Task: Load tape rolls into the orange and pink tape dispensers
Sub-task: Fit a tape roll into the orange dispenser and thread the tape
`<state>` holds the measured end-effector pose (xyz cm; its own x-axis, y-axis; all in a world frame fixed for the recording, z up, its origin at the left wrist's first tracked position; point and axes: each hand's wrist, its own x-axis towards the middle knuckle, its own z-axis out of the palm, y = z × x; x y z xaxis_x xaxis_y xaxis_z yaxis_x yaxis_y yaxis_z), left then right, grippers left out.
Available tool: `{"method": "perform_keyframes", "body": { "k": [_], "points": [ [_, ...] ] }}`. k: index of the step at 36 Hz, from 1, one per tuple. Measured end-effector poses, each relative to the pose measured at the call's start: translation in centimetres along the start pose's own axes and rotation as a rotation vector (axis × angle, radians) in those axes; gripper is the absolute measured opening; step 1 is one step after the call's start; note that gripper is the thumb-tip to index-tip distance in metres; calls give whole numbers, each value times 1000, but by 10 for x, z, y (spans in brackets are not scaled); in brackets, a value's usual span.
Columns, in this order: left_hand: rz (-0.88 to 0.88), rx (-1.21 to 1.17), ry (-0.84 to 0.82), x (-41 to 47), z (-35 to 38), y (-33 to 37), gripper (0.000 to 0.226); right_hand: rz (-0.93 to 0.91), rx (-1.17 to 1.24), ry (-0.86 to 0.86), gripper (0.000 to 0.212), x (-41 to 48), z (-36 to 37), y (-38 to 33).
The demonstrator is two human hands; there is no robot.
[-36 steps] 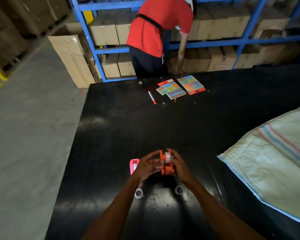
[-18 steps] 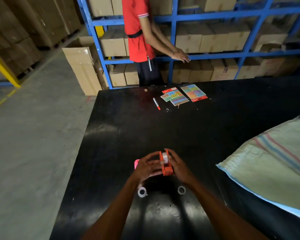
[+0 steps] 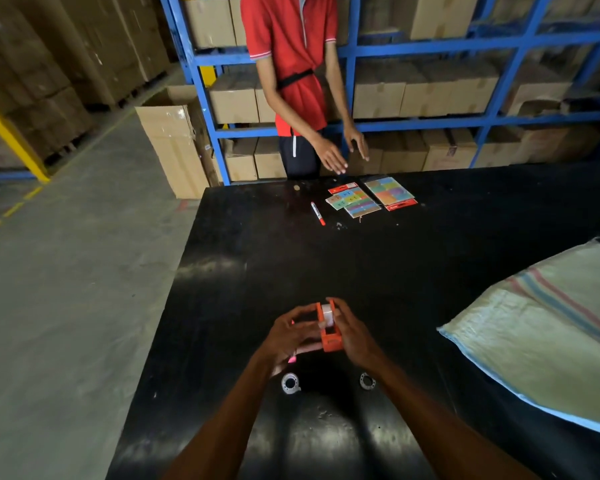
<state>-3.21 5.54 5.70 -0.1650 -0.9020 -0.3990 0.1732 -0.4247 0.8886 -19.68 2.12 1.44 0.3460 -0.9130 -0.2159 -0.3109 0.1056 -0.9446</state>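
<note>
The orange tape dispenser stands on the black table with a clear tape roll seated in its top. My left hand grips its left side and my right hand grips its right side. The pink tape dispenser lies under my left hand, only slivers of it showing. Two clear tape rolls lie flat on the table near my wrists: one on the left and one on the right.
A striped woven sack covers the table's right side. At the far edge lie a red marker and colourful card packs. A person in a red shirt stands there before blue shelving with cartons. The table's left edge drops to grey floor.
The dispenser stays held between both hands, now more upright with the roll at its top. The person across the table has turned to face it, both hands lowered over its far edge. My head tilted up.
</note>
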Motion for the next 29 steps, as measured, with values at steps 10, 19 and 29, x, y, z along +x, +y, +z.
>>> {"method": "perform_keyframes", "body": {
  "k": [10,19,29],
  "points": [
    [10,28,-37,-7,4,7,48,36,-27,47,43,-4,-1,3],
    [-59,-157,95,2,10,-13,44,-40,-82,24,31,-13,-3,-15],
    [-152,-433,279,14,32,-17,34,-139,-509,115,49,-11,6,-15]
  ]
}}
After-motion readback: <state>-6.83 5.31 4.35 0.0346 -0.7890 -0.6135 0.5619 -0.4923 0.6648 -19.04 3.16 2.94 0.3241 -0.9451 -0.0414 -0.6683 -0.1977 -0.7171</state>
